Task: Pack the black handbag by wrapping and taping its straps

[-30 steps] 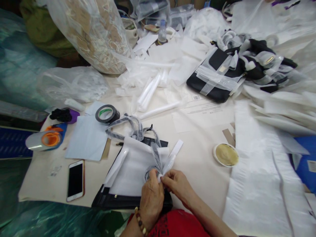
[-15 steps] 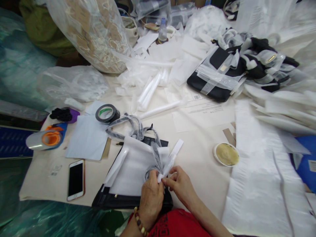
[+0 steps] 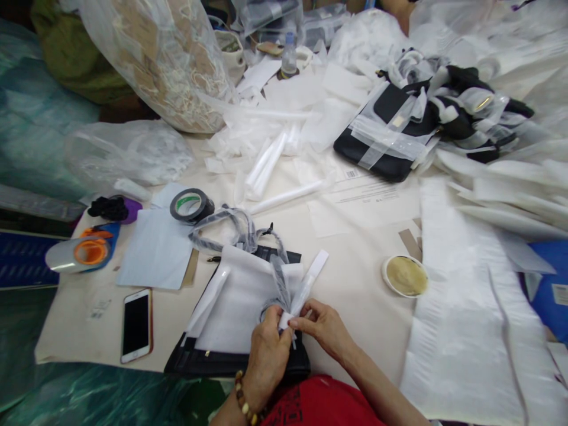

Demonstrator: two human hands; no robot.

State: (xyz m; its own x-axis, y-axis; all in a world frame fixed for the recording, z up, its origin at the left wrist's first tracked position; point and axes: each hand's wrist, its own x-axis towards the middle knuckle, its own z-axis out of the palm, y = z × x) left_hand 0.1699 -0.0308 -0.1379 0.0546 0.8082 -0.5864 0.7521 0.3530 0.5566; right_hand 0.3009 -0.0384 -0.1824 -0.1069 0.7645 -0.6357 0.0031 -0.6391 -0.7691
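A black bag [image 3: 181,357] lies at the table's front edge, with a white foam sheet [image 3: 242,307] across it. My left hand [image 3: 268,343] is closed over the lower right of the bag, pinching the folded end of a white wrapping strip beside a plastic-wrapped strap [image 3: 279,278]. On the right side, my right hand [image 3: 327,326] pinches the same white wrapping strip [image 3: 308,284] between thumb and fingers. Its far end points up and to the right. Wrapped handles [image 3: 222,234] extend beyond the bag's far edge. My fingers partly hide the strap's lower end.
To the left are a phone [image 3: 136,325], a black tape roll [image 3: 191,206], a paper sheet [image 3: 155,248] and a tape dispenser [image 3: 82,251]. A round tub [image 3: 404,276] and white foam sheets [image 3: 461,331] lie right. Another wrapped black bag [image 3: 377,151] sits farther back.
My left hand has shifted slightly left and down, and the strip's folded end shows more between my hands. Part of a person's arm now appears at the top right.
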